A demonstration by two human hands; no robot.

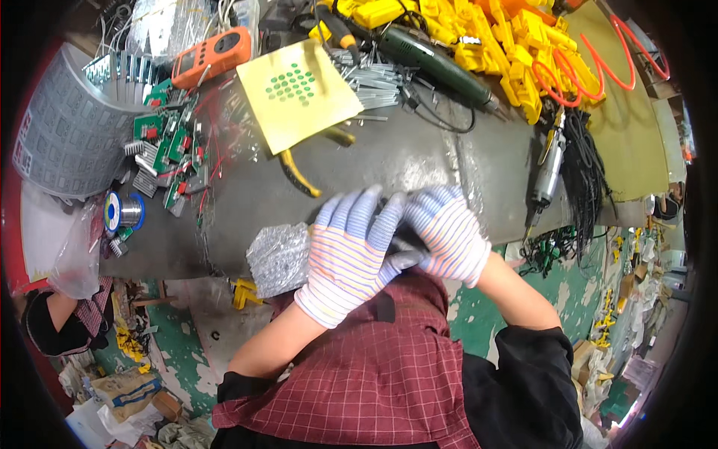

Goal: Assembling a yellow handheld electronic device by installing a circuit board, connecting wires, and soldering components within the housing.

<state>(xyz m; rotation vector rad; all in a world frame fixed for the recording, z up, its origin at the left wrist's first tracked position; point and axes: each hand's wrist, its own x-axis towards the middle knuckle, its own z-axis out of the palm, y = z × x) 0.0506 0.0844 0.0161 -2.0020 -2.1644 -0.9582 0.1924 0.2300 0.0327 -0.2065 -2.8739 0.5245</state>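
Note:
Both hands wear striped knit gloves and meet at the near edge of the grey work table (493, 161). My left hand (348, 254) has its fingers closed together, with the thumb reaching toward the right hand. My right hand (446, 236) is curled inward beside it. Something dark shows in the narrow gap between them, but the gloves cover most of it. Crumpled clear plastic wrap (277, 258) lies against the left hand's outer side. Just beyond the fingers is a curved yellow handle (299, 176), partly under a yellow sheet with green dots (299, 127).
Green circuit boards (168, 142), a solder spool (125, 212) and an orange meter (212, 57) are at left. Yellow plastic parts (516, 45), a dark green power tool (441, 63), a silver driver (550, 165) and black cables (587, 165) lie right. Another person's arm (60, 310) shows lower left.

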